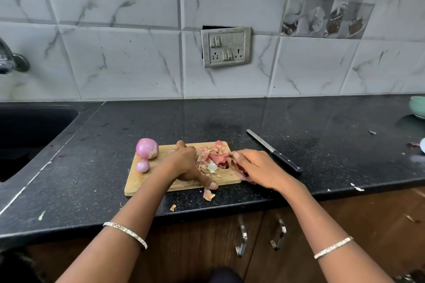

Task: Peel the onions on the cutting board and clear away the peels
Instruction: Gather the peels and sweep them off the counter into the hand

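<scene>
no readable text, labels or numbers

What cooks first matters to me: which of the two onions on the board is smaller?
The small onion, the nearer one at the cutting board's left end; the big onion sits just behind it, at the far corner.

Open counter (184, 117) lies beyond my board (138, 181); knife (273, 153) blocks the right, onions (147, 148) the left, peels (215, 157) between.

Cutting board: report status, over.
Hands: left hand against peel pile, right hand gripping peels. Two peeled onions on cutting board's left end. Stray peel on counter; knife beside right hand.
</scene>
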Tool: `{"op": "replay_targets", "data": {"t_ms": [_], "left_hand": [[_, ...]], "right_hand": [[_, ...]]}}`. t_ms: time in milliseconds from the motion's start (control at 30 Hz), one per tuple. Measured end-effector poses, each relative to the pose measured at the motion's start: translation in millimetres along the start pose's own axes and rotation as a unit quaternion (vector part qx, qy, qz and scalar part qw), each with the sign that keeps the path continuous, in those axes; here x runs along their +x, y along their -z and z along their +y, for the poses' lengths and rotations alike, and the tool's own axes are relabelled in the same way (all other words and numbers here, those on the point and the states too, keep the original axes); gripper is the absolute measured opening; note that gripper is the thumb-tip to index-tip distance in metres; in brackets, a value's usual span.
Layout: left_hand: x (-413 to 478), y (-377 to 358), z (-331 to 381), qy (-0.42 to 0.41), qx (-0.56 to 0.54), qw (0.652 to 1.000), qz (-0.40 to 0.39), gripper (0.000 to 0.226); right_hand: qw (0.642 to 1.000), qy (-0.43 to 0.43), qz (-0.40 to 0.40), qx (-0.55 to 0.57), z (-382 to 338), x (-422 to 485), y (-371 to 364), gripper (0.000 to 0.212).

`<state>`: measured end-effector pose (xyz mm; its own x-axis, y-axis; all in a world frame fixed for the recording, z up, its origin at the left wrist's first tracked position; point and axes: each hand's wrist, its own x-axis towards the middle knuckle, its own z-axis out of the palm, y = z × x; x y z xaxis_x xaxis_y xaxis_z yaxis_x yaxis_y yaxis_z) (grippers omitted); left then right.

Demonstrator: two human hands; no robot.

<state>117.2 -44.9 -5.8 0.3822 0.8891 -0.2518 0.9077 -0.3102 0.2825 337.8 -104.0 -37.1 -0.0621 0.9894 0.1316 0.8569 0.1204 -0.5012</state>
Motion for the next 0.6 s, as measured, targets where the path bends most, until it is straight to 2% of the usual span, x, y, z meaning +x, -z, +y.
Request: {"op": "replay_targets", "data": {"t_ms": [100,233,300,433,500,600], "left_hand": [[0.5,-1.3,-0.9,0.001,-0.009,1.0,0.011,0.118],[-1.1,-1.5,-2.4,-0.002,-0.032,0.999,0.016,0.13],[-1.1,-0.5,-5.1,-0.002,-0.049,0.999,0.02,0.133],[-3.2,5.2,-7.0,0.008,-0.023,1.0,0.006,0.135],[-6.1,7.6,-5.6,0.007,0.013,1.0,-0.014,0.131],[-8.7,10.6,-5.4,0.0,0.055,0.997,-0.049,0.129]], "right_hand": [[0.999,0.016,-0.014,-0.037,-2.5,-9.5,5.1,0.046],[0.999,-0.012,-0.001,-0.044,1.2,-20.8,24.9,0.081],[0.996,-0.033,-0.027,-0.078,4.8,-24.4,35.5,0.097],[0.99,-0.075,-0.069,-0.095,8.2,-22.5,37.3,0.111],[0.988,-0.075,-0.075,-0.109,7.8,-18.0,31.1,0.106],[0.993,-0.058,-0.039,-0.096,3.3,-11.9,26.8,0.069]]}}
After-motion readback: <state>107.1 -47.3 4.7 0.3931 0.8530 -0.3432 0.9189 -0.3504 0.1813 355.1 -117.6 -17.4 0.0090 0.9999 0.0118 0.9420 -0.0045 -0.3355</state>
